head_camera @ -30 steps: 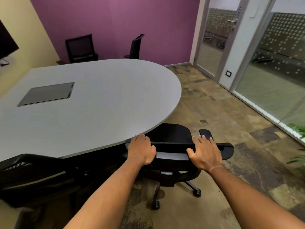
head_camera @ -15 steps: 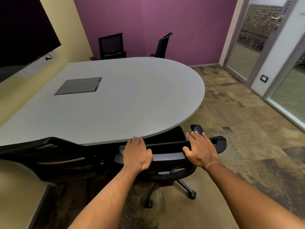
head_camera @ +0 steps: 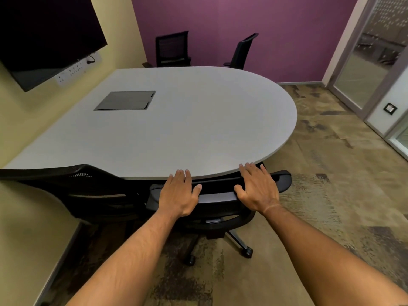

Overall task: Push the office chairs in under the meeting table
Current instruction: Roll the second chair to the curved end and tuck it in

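change: near chair [head_camera: 217,196] went further in; seat was now hidden under the table [head_camera: 176,133] edge, only the backrest top, one armrest end and the wheeled base showed
vs 1.0 s ago: then the seat pad and right armrest sat clear of the rim; view also swung left, more of the wall screen [head_camera: 44,34] in shot
vs 0.5 s ago: seat was partly visible at the rim; now gone, fingertips of both hands were level with the table edge
left hand [head_camera: 178,195]: lay flat over the backrest top, left part, fingers straight, thumb out along the rail; pressing, not clenched
right hand [head_camera: 258,191]: same, flat on the right part of the backrest top, fingers spread forward; not wrapped round anything
chair position: near side of table, right of centre, backrest just beside the rim, touching or not I couldn't tell
meaning: this chair looked basically done; little travel left before the backrest meets the edge
other chairs: left near chair [head_camera: 72,186] was tucked at the rim; two far chairs [head_camera: 172,48] stood by the purple wall, the right one looked turned sideways and apart from the table
next (guess): let go, move to the far pair
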